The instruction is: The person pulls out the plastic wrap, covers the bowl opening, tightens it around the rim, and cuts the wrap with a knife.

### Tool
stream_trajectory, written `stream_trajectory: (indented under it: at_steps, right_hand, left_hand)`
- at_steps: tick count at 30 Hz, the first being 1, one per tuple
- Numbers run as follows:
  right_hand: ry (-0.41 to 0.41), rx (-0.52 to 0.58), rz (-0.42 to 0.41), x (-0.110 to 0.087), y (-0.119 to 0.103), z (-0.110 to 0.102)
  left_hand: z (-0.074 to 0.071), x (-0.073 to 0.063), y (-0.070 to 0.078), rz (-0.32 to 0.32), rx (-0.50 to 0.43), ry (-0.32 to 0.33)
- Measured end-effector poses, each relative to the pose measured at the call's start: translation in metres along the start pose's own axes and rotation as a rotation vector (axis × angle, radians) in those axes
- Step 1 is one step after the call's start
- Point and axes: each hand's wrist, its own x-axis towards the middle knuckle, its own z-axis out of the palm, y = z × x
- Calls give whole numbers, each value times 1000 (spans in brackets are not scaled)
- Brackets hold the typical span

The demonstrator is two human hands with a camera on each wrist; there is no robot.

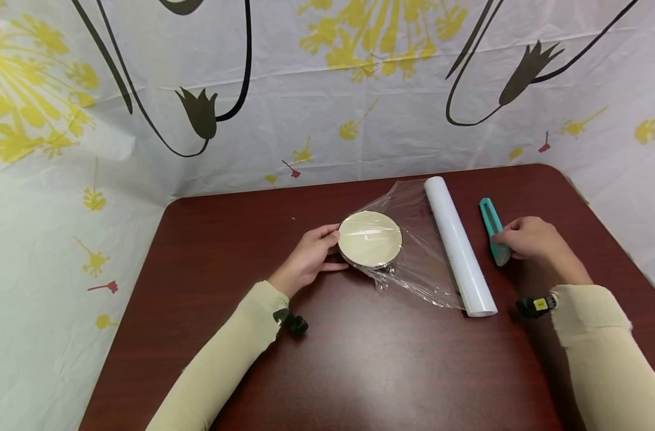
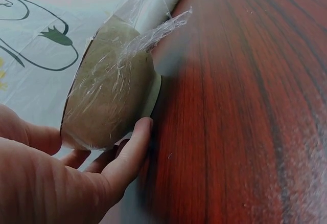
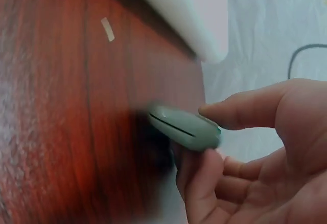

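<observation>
Your two pale sleeves: left sleeve (image 1: 219, 365) running in from the bottom left of the head view, right sleeve (image 1: 602, 341) from the bottom right; each with a small black wrist device at the cuff, left device (image 1: 295, 325) and right device (image 1: 533, 306). Bench (image 1: 392, 371): dark red-brown, wood-grained, glossy toward the bottom centre. Your left hand (image 1: 308, 257): centre of the frame, digits partly spread and curved about the near-left side of the bowl, one digit at the rim and another at the foot in the left wrist view. Your right hand (image 1: 537, 242): right of the frame, thumb and fingers closed in a pinch on the lower part of the cutter. Cutter (image 1: 490, 218): teal, slender, slanting, its slotted pale end turned to the right wrist view; you cannot tell whether it touches the bench. Bowl (image 1: 369, 245): just right of centre, upright on its foot, clear film across its mouth and crumpled down its side. Film (image 1: 429, 263): one continuous sheet, stretching right from the bowl to the roll. Roll (image 1: 459, 245): white, lying aslant between bowl and cutter. Backdrop (image 1: 284, 108): white sheeting behind the bench, printed with yellow blooms, dark tulips and small red sprigs, filling the top of the frame.
</observation>
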Motion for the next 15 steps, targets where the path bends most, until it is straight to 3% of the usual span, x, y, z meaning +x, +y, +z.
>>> stream_trajectory:
  at_steps: [8, 15]
  right_hand:
    - [-130, 359, -28, -3, 3, 0]
    - [-174, 521, -18, -3, 10, 4]
  left_hand:
    - [-1, 0, 0, 2, -5, -1]
    - [-2, 0, -1, 8, -4, -13]
